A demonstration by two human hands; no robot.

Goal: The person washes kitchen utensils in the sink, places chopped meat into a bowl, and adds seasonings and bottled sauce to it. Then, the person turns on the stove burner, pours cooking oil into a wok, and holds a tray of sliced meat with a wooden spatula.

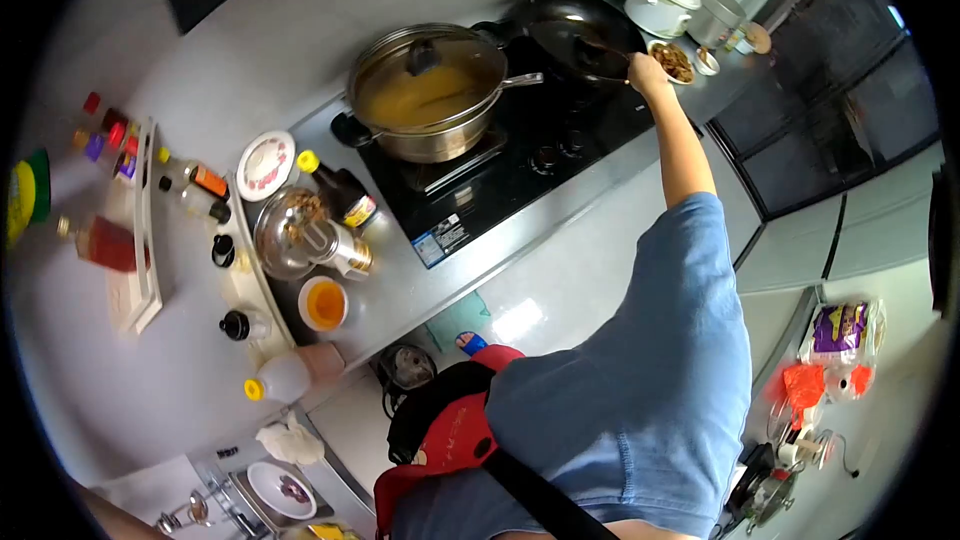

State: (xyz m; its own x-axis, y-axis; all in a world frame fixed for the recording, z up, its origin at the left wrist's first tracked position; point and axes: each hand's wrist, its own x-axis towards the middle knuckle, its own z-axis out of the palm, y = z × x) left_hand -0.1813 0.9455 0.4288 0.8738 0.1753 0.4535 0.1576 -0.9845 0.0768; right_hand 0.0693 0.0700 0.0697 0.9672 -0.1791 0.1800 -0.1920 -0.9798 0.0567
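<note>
**Right hand at the wok**

The right hand (647,73) is at the near right rim of the wok (570,25), fingers curled together; I cannot tell on what. The wok sits on the hob (520,165), right of the lidded pot (428,90). Food (671,61) lies just right of the hand. The left hand is out of view, fingers unseen.

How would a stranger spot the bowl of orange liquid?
Find the black stove, then the counter beside its big lidded pot. Near that counter's front edge sits a small white bowl. Unlike the shiny metal bowl next to it, it holds orange liquid.
</note>
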